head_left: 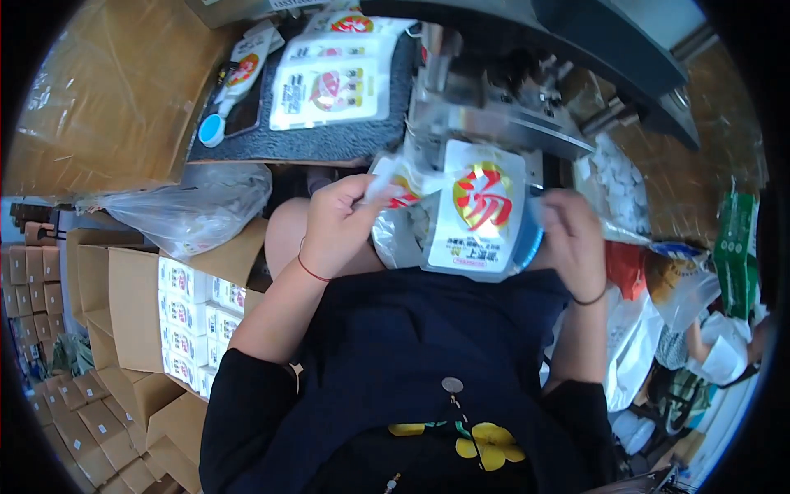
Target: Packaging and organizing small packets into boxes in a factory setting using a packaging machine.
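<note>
My left hand (339, 216) is closed, thumb and fingers pinching a white plastic pouch (398, 188) with red print. That pouch is smeared by motion. Beside it a larger white pouch (481, 198) with a big red character on a yellow round faces up above my lap. My right hand (571, 235) is just right of this pouch, its fingers too blurred to read. Between them shows the curved blue edge (532, 244) of a thing mostly hidden under the pouch. A metal machine (502, 99) with a dark arm stands right in front of both hands.
On a dark textured mat (337, 146) at the far left lie stacked white pouches (332, 86) and a blue-capped tube (211, 129). An open carton (136, 305) holds several white packs (183, 317). A bag of small white pieces (613, 181) sits right of the machine.
</note>
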The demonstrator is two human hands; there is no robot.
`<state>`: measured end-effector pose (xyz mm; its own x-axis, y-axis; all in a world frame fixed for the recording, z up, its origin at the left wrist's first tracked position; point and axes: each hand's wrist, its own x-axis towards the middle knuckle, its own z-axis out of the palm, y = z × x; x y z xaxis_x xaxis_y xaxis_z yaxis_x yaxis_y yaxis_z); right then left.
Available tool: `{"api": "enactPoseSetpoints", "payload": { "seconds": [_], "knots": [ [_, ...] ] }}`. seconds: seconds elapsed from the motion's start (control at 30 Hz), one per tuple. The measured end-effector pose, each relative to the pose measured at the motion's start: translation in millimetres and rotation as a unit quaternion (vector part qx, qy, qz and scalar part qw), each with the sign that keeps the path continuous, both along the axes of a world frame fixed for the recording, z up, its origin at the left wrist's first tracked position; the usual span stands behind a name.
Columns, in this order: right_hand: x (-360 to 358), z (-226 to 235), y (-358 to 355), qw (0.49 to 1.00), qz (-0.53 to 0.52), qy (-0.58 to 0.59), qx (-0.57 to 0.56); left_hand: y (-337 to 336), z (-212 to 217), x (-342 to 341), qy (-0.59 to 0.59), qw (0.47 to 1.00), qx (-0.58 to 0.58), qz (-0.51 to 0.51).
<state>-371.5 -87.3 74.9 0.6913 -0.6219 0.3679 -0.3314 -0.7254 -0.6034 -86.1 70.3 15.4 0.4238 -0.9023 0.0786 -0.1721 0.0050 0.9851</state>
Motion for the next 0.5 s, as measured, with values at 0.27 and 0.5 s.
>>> {"api": "enactPoseSetpoints", "payload": {
  "seconds": [0.27,0.5],
  "knots": [
    [44.0,27.2,-0.9,0.992,0.109,-0.043,-0.049,-12.5,8.5,-67.1,0.137,0.97,0.069,-0.189],
    [8.3,27.2,-9.3,0.983,0.144,0.059,0.097,-10.6,7.9,-95.4,0.392,0.857,0.138,-0.304]
  ]
}}
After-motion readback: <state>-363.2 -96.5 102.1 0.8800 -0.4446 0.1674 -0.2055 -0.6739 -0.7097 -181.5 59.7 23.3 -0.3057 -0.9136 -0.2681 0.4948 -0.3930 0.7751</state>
